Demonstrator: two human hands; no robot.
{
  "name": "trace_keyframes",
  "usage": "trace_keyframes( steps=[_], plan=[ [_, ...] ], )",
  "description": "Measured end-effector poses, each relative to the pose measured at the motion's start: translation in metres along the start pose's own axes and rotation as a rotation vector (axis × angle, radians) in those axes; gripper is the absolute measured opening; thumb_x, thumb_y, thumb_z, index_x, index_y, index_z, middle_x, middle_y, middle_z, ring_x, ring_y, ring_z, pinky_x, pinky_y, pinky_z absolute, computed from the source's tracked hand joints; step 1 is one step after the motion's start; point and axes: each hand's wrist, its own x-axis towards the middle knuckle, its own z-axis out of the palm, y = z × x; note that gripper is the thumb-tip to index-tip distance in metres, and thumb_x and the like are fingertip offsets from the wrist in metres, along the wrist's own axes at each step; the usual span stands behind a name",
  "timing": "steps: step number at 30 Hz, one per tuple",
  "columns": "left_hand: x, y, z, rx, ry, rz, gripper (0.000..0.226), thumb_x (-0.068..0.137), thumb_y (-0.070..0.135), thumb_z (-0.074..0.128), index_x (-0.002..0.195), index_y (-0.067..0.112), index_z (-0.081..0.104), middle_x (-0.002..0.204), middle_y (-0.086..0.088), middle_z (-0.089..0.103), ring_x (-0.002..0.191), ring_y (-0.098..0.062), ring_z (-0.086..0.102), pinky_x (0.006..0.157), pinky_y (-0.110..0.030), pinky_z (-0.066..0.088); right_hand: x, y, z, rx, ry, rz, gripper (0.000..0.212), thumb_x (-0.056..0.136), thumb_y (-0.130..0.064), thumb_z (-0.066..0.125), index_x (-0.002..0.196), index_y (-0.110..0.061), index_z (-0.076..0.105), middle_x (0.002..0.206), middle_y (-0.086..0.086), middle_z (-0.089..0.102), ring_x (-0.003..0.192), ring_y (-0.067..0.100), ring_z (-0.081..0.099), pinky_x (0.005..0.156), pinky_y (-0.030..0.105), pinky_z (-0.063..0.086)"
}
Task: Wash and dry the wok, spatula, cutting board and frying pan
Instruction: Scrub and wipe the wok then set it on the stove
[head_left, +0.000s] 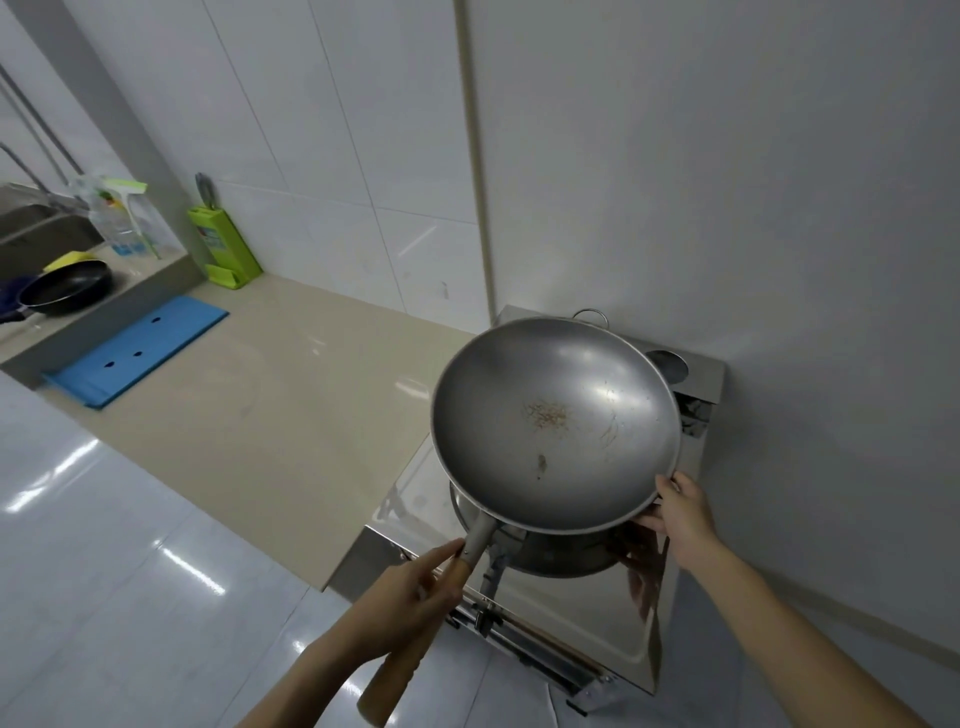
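- Head view: the round grey steel wok (556, 423) is held above the steel stove (597, 639) at the counter's right end; carry it level so the brown residue stays put.
- The left hand (410, 603) wraps its grip round the wooden handle (415, 644).
- The right hand (675, 506) seems to pinch the wok's near-right rim.

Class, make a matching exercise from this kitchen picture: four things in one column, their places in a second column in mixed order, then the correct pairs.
Things
1. wok
2. cutting board
3. frying pan
4. knife block

Places
A. flat on the beige counter
B. on the raised ledge beside the sink
C. against the tiled wall
D. held over the stove by the left hand and the right hand

Pairs: 1-D, 2-A, 3-B, 4-C
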Motion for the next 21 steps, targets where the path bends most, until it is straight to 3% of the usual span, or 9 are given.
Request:
trace_keyframes(
  steps=[5,10,13,17,21],
  plan=[
    [0.002,-0.011,-0.004,0.002,0.035,0.038,0.051,0.093,0.044,0.054,0.141,0.043,0.038,0.098,0.008,0.069,0.087,-0.014,0.067,0.073,-0.02,0.054,-0.005,0.003,-0.002,0.002,0.015,-0.024,0.014,0.101,-0.012,0.041,0.109,-0.012,0.051,0.12,0.018,0.056,0.104,0.036,0.059,0.084,0.045,0.052],
    [0.0,-0.009,-0.002,0.006,0.048,0.058,0.049,0.094,0.04,0.054,0.139,0.043,0.036,0.105,0.008,0.067,0.088,-0.013,0.066,0.07,-0.016,0.054,-0.008,0.004,-0.003,0.012,0.015,-0.033,0.03,0.101,-0.012,0.042,0.129,-0.005,0.048,0.118,0.017,0.057,0.101,0.033,0.059,0.073,0.04,0.057],
    [0.001,-0.01,-0.001,0.011,0.05,0.048,0.049,0.094,0.04,0.053,0.14,0.041,0.036,0.106,0.008,0.067,0.088,-0.014,0.066,0.069,-0.017,0.054,-0.011,0.002,-0.003,0.005,0.016,-0.026,0.03,0.101,-0.012,0.041,0.129,-0.005,0.048,0.119,0.016,0.056,0.1,0.032,0.058,0.081,0.042,0.054],
    [0.0,-0.007,0.0,-0.005,0.08,0.045,0.046,0.094,0.04,0.054,0.138,0.039,0.039,0.104,0.009,0.066,0.084,-0.013,0.065,0.063,-0.015,0.053,-0.017,-0.002,-0.004,0.039,-0.015,-0.005,0.025,0.101,-0.013,0.043,0.124,-0.01,0.05,0.107,0.01,0.061,0.086,0.027,0.064,0.063,0.034,0.06],
    [0.0,-0.006,0.002,-0.03,0.112,0.025,0.042,0.094,0.043,0.052,0.135,0.038,0.043,0.1,0.012,0.065,0.081,-0.012,0.066,0.061,-0.015,0.053,-0.02,-0.005,-0.008,0.041,-0.055,0.01,0.027,0.1,-0.013,0.043,0.127,-0.01,0.049,0.107,0.009,0.061,0.086,0.026,0.065,0.061,0.033,0.06]
  ],
)
